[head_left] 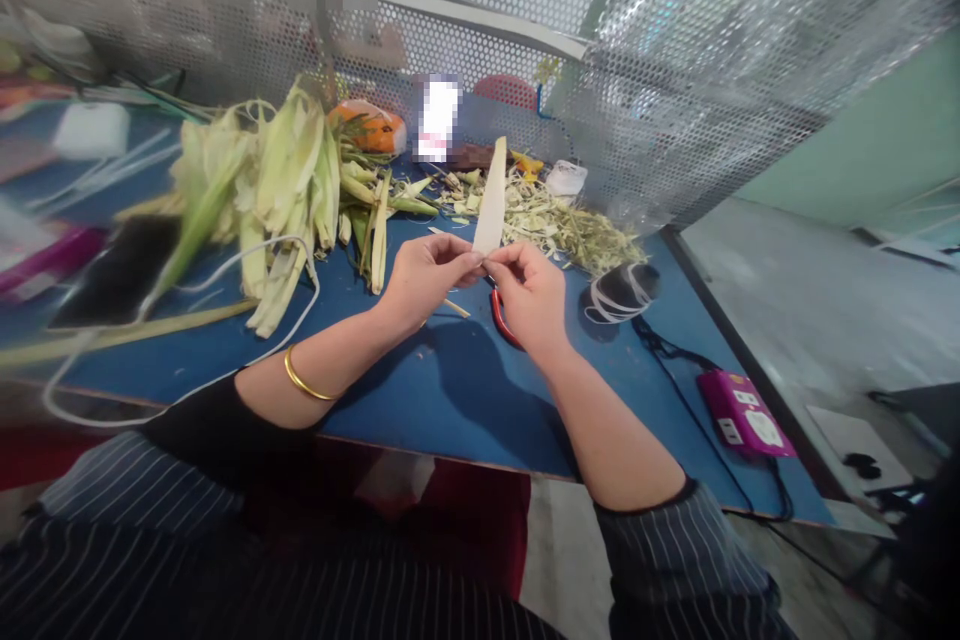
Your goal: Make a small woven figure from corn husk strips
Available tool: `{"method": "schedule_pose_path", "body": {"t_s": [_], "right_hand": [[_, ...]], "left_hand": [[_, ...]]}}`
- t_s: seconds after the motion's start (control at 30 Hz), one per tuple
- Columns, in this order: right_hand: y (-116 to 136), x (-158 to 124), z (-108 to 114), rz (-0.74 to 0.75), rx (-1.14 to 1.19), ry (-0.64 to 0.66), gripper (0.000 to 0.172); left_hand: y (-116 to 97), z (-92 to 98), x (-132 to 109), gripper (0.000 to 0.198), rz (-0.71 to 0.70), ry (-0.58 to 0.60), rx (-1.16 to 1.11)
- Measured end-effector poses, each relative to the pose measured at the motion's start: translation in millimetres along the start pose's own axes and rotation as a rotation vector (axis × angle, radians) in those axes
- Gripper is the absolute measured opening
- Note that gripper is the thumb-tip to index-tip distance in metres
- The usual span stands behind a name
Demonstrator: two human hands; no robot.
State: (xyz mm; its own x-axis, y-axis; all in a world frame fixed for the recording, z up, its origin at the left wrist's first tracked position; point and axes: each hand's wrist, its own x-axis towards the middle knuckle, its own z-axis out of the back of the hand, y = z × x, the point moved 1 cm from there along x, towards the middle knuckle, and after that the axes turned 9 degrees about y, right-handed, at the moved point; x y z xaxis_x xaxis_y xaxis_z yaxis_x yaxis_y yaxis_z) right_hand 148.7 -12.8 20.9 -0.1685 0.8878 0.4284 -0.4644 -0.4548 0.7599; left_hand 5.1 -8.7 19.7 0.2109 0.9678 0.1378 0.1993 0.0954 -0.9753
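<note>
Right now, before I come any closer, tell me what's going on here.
A person's left fingers and right fingers pinch the near end of a pale husk strip over a blue table. The strip points away from the person. Larger husks lie heaped to the left, with shreds spread beyond the hands to the right. A red handle shows beside the right hand.

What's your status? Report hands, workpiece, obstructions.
Left hand and right hand pinching near end of pale strip. Strip's far end free, pointing away. Red handle partly behind right hand.
</note>
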Motion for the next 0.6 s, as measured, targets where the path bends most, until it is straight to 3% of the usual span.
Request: {"method": "schedule_pose_path", "body": {"t_s": [0.33, 0.6], "right_hand": [[-5.3, -0.3, -1.6, -0.022, 0.033, -0.023, 0.006], [-5.1, 1.3, -3.2, -0.028, 0.12, -0.035, 0.01]], "left_hand": [[8.2, 3.6, 1.3, 0.022, -0.048, 0.023, 0.033], [6.7, 0.7, 1.5, 0.017, 0.058, -0.009, -0.03]]}}
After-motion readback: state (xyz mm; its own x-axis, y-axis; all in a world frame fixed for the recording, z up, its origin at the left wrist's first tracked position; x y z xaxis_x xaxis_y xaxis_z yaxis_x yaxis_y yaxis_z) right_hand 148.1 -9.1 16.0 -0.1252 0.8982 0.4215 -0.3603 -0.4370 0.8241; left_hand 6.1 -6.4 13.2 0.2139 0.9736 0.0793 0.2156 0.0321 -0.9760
